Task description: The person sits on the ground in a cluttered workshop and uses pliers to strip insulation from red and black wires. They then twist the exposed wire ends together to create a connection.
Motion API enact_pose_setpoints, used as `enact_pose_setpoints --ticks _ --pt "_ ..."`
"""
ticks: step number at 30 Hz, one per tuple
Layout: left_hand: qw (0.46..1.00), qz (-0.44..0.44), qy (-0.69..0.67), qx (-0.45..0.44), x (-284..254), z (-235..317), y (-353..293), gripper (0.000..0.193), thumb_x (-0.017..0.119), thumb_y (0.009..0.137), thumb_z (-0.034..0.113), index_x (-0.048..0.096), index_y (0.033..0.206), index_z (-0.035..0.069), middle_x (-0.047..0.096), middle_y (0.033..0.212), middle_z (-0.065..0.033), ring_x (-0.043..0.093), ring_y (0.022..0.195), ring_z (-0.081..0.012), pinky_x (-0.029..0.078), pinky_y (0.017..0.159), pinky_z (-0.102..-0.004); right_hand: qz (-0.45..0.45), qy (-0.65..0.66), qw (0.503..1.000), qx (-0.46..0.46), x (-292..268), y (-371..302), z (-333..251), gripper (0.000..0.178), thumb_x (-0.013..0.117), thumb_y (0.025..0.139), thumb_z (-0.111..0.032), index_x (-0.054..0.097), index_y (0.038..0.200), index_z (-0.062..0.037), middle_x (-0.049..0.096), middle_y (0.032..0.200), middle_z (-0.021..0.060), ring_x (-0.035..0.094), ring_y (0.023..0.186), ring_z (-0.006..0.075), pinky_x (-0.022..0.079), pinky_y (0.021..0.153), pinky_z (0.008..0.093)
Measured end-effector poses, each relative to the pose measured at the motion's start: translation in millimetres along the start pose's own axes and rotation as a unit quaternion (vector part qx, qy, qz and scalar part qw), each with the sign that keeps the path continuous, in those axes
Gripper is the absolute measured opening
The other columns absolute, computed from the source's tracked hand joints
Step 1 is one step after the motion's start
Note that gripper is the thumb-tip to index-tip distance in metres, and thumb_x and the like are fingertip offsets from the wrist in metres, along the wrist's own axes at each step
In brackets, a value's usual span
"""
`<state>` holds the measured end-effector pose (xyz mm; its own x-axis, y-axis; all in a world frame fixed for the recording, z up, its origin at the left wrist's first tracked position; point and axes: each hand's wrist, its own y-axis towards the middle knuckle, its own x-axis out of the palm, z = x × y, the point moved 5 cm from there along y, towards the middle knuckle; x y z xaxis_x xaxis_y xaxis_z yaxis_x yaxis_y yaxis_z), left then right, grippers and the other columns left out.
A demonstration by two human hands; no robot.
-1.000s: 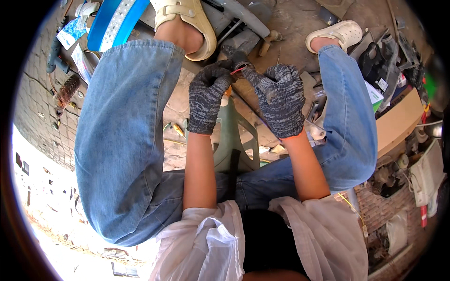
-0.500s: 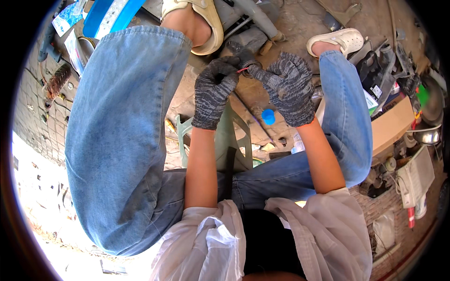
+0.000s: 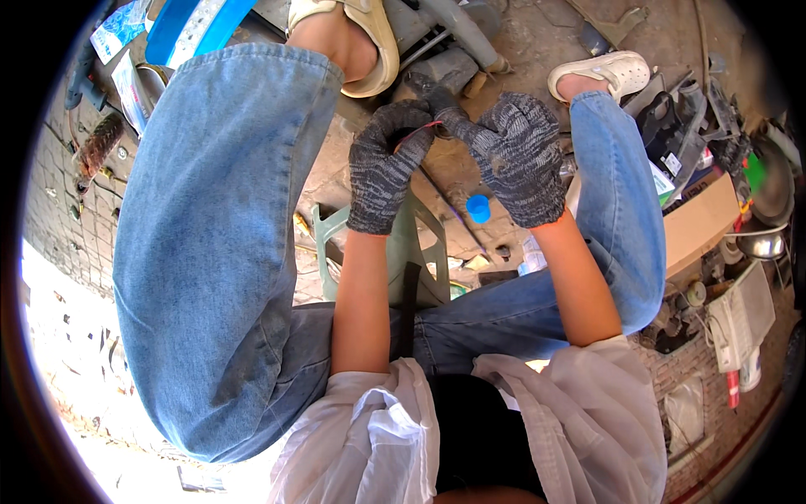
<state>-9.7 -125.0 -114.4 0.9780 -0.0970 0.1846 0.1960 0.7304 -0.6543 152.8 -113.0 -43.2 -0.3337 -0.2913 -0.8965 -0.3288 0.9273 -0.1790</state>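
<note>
Both my hands wear grey and black knitted work gloves and meet in front of me, between my knees. A thin red wire [image 3: 422,129] runs across the fingertips of my left hand [image 3: 388,164], which pinches it between thumb and fingers. My right hand [image 3: 512,155] is closed at its thumb and forefinger around the other end of the wire, where the fingers overlap. Whatever the wire joins is hidden by the gloves. Beneath the hands is part of a green plastic stool [image 3: 411,244].
A blue cap [image 3: 478,208] and a thin dark rod [image 3: 453,208] lie on the ground below my hands. To the right stand a cardboard box [image 3: 701,220] and black plastic parts [image 3: 667,126]. Grey metal machinery [image 3: 457,34] lies ahead, between my feet.
More of the red wire shows over my left hand, its fingers having shifted slightly. My right hand stays almost in place, with its fingertips moved a little.
</note>
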Motion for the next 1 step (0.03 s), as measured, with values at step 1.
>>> enact_pose_setpoints --ticks 1 --pt "1.0 -0.002 0.009 -0.001 1.6 2.0 -1.5 0.022 0.067 0.082 0.005 0.065 0.103 0.0 0.064 0.106 -0.0108 0.06 0.097 -0.0164 0.048 0.087 -0.0292 -0.002 0.0 1.0 -0.01 -1.9 2.5 -1.2 0.016 0.069 0.077 -0.016 0.07 0.091 -0.0097 0.06 0.083 0.0112 0.058 0.084 0.0311 0.047 0.078 0.0403"
